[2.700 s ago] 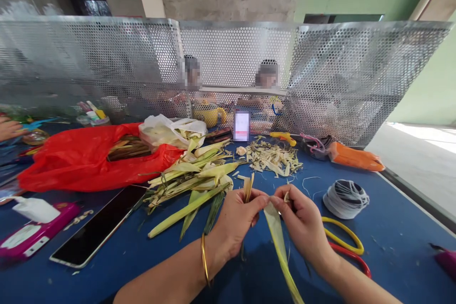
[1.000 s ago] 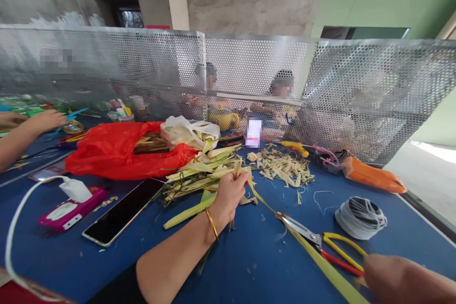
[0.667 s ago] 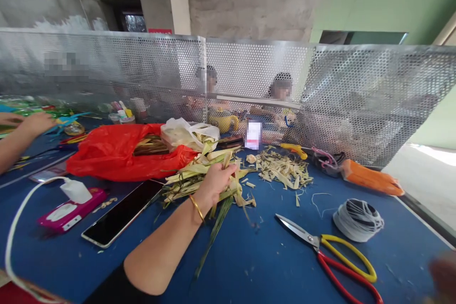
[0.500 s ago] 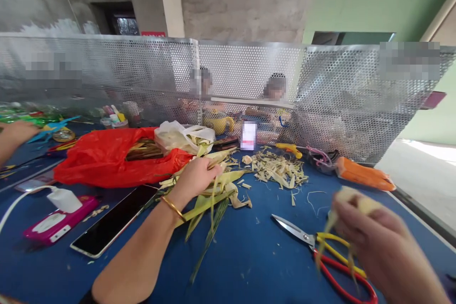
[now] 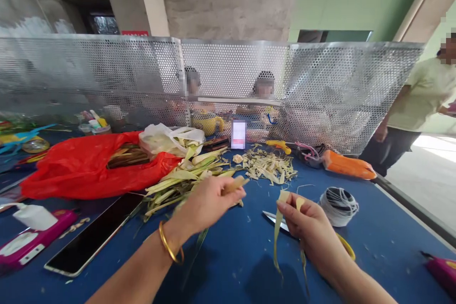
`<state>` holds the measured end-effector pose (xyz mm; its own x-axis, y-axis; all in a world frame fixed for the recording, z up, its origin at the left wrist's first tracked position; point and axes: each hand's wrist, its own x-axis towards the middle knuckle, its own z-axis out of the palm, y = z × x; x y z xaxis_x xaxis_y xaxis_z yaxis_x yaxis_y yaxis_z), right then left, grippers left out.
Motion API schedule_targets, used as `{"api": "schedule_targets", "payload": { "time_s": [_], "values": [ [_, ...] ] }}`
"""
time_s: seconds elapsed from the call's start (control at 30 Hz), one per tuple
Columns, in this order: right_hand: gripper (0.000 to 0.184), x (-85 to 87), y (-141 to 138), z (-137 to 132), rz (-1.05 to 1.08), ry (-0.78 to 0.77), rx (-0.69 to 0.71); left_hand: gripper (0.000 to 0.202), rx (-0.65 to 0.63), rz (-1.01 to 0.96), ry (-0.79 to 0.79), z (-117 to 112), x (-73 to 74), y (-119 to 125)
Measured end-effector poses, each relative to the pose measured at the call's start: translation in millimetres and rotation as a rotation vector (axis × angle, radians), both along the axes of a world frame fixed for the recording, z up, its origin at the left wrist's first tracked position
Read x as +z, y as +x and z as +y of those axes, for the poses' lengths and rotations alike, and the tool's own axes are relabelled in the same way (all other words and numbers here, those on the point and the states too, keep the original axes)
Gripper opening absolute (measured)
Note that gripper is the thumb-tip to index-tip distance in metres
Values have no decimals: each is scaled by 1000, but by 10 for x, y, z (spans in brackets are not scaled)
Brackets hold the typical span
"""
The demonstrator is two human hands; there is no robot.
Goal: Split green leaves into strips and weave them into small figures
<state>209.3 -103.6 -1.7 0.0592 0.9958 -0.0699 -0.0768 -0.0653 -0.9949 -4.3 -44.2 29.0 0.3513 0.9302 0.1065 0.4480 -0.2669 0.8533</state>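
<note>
My left hand [image 5: 206,202], a gold bangle on its wrist, is closed around a pale leaf strip [image 5: 235,184] just in front of the pile of green and yellow palm leaves [image 5: 181,178]. My right hand [image 5: 308,228] pinches folded pale leaf strips [image 5: 280,228] that hang down over the blue table [image 5: 231,266]. Scissors [image 5: 274,218] with a yellow handle lie mostly hidden under my right hand.
A red plastic bag [image 5: 81,164] and a white bag [image 5: 167,137] lie at the left. A phone [image 5: 89,237], a pink case [image 5: 32,240], leaf trimmings [image 5: 269,166], a coil of white thread [image 5: 338,202] and an orange object [image 5: 347,165] rest on the table. A perforated metal screen [image 5: 228,80] stands behind; a person [image 5: 413,114] stands at right.
My left hand has drawn back from the leaf pile with a strip. My right hand has come in from the right edge with folded strips and now covers the scissors.
</note>
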Motion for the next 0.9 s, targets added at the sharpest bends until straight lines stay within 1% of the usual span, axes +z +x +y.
{"api": "schedule_targets", "payload": {
  "time_s": [0.07, 0.1, 0.13, 0.17, 0.2, 0.3, 0.4, 0.5, 0.67, 0.8, 0.9],
  "values": [
    [46, -25, -47, -8, 32, -10, 28, 26, -200, -173, -267, -183, -3, 186],
    [45, -37, -66, -16, 53, -19, 40, 25, -245, -244, -389, -249, -12, 261],
    [45, -48, -81, -25, 79, -28, 43, 26, -261, -308, -481, -297, -27, 323],
    [44, -58, -92, -34, 108, -33, 39, 27, -248, -361, -517, -328, -47, 374],
    [44, -66, -100, -43, 137, -38, 30, 26, -232, -407, -534, -345, -73, 415],
    [42, -82, -108, -57, 187, -35, -12, 30, -271, -482, -591, -358, -172, 494],
    [42, -95, -110, -50, 165, -21, -48, 36, -321, -565, -654, -376, -271, 544],
    [41, -120, -117, -38, 137, -37, -71, 38, -300, -616, -673, -401, -337, 579],
    [40, -158, -127, -29, 128, -51, -45, 37, -290, -629, -694, -401, -375, 585],
    [37, -139, -119, -29, 74, 10, 2, 35, -264, -590, -688, -391, -372, 567],
    [35, -124, -107, -25, 14, 75, -15, 32, -266, -553, -697, -397, -371, 568]
  ]
}}
